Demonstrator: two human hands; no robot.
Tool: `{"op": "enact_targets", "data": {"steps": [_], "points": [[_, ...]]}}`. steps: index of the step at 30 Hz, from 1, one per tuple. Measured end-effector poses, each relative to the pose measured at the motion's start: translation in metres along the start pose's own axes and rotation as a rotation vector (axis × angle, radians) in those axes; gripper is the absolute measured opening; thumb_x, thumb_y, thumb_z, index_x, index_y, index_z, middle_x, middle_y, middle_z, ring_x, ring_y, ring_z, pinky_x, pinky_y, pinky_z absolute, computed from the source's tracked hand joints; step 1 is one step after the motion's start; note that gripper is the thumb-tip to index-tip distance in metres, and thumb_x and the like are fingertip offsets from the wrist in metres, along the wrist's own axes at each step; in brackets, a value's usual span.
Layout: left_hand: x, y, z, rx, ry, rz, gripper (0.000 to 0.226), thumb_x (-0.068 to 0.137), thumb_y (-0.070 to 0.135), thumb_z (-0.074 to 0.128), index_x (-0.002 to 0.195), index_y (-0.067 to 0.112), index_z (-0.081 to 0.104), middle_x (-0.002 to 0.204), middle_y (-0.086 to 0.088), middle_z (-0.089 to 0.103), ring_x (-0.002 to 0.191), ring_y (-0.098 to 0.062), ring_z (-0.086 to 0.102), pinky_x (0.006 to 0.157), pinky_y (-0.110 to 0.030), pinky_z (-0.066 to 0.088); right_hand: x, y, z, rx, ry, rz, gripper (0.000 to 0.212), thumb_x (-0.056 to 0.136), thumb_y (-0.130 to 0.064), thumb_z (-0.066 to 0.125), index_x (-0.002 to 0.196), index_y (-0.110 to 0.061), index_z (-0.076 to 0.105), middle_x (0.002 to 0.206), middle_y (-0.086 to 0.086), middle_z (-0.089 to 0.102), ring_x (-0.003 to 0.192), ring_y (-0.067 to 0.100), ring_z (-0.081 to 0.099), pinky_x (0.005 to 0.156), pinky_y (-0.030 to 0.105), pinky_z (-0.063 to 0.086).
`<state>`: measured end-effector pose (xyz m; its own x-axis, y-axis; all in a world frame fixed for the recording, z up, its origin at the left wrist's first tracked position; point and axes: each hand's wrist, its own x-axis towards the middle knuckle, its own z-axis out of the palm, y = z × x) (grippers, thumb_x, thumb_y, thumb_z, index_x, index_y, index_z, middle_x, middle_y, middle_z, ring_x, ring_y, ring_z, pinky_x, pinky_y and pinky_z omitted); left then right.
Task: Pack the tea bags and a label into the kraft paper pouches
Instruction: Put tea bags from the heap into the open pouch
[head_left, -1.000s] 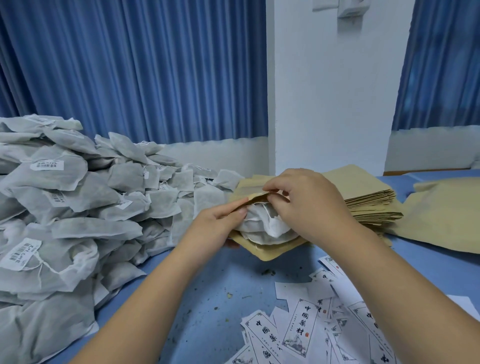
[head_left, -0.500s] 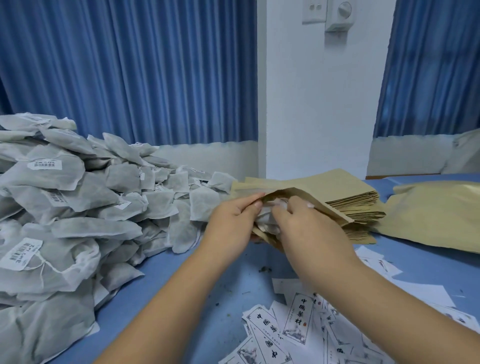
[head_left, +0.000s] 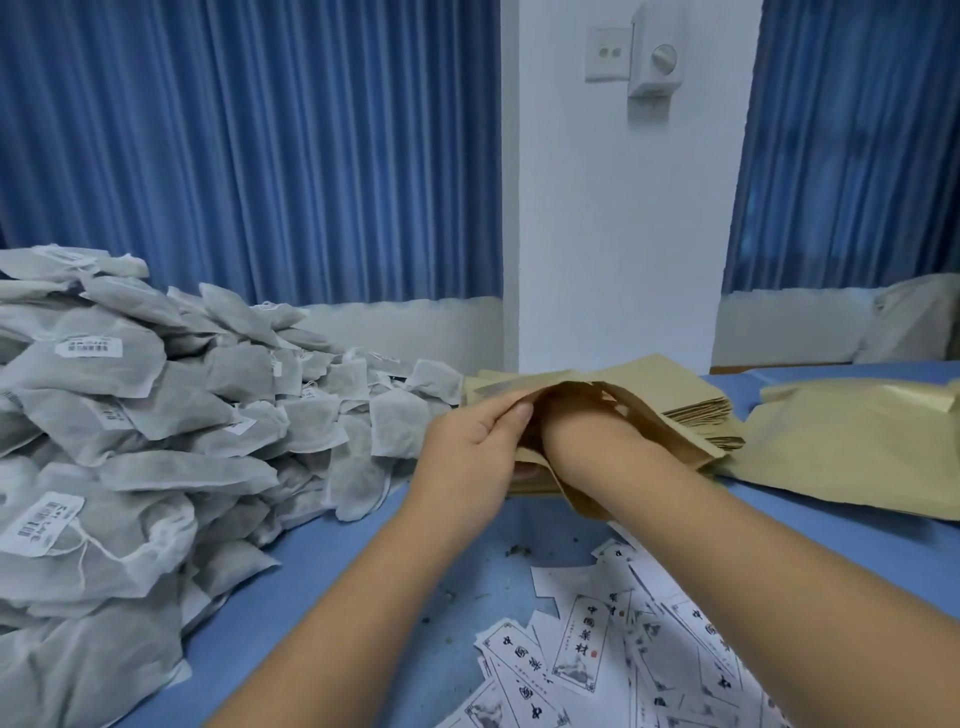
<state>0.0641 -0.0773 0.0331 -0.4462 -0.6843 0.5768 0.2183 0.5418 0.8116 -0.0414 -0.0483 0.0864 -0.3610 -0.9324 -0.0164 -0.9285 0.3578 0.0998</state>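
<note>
While the left hand (head_left: 472, 452) pinches open the mouth of a tan, creased kraft paper pouch (head_left: 618, 400) near the blue tabletop's (head_left: 322, 613) far edge, the right hand (head_left: 563, 423) sits inside it to the wrist, so I cannot tell how its fingers lie. Soft grey mesh tea bags (head_left: 156, 441) are heaped along the left edge.

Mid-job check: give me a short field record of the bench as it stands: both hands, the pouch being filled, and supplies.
left hand: grips the near edge of the open pouch's mouth, thumb on top
right hand: inside the open pouch, fingers hidden
open pouch: kraft paper, lying on the pouch stack
pouch contents: not visible
tea bags: large heap, left side of the blue table
labels: loose printed slips, near right, under the right forearm
</note>
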Motion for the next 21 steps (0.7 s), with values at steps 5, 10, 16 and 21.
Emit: {"op": "enact_targets", "data": {"steps": [5, 10, 16, 21], "points": [[0.002, -0.002, -0.009, 0.103, 0.041, 0.12, 0.045, 0.098, 0.007, 0.049, 0.1, 0.049, 0.066, 0.103, 0.026, 0.07, 0.104, 0.002, 0.063, 0.095, -0.017, 0.046, -0.026, 0.006, 0.009, 0.089, 0.186, -0.108, 0.023, 0.088, -0.012, 0.055, 0.109, -0.018, 0.062, 0.104, 0.004, 0.063, 0.093, 0.025, 0.06, 0.07, 0.029, 0.047], [0.003, -0.015, -0.018, 0.171, 0.079, 0.165, 0.034, 0.091, 0.018, 0.047, 0.103, 0.041, 0.069, 0.107, 0.02, 0.07, 0.107, -0.001, 0.062, 0.097, -0.021, 0.045, -0.066, 0.011, -0.002, 0.254, 0.682, -0.257, 0.01, 0.082, -0.03, 0.061, 0.073, -0.029, 0.058, 0.079, -0.007, 0.056, 0.078, 0.017, 0.054, 0.061, 0.029, 0.042], [0.005, -0.029, -0.032, 0.057, 0.135, 0.01, 0.04, 0.099, 0.008, 0.048, 0.097, 0.041, 0.072, 0.108, 0.005, 0.071, 0.11, -0.018, 0.063, 0.102, -0.045, 0.045, -0.037, 0.022, 0.002, 0.335, 0.624, -0.304, 0.015, 0.078, -0.019, 0.066, 0.089, -0.026, 0.058, 0.103, -0.005, 0.045, 0.099, 0.017, 0.044, 0.084, 0.034, 0.041], [0.003, -0.042, -0.039, 0.033, 0.268, -0.059, 0.02, 0.096, 0.033, 0.054, 0.112, 0.029, 0.064, 0.118, -0.004, 0.064, 0.105, -0.019, 0.063, 0.093, -0.037, 0.052, -0.016, 0.027, 0.018, 0.523, 0.633, -0.258, 0.03, 0.076, 0.003, 0.05, 0.071, -0.026, 0.046, 0.086, -0.006, 0.047, 0.082, 0.022, 0.052, 0.074, 0.041, 0.046]]}}
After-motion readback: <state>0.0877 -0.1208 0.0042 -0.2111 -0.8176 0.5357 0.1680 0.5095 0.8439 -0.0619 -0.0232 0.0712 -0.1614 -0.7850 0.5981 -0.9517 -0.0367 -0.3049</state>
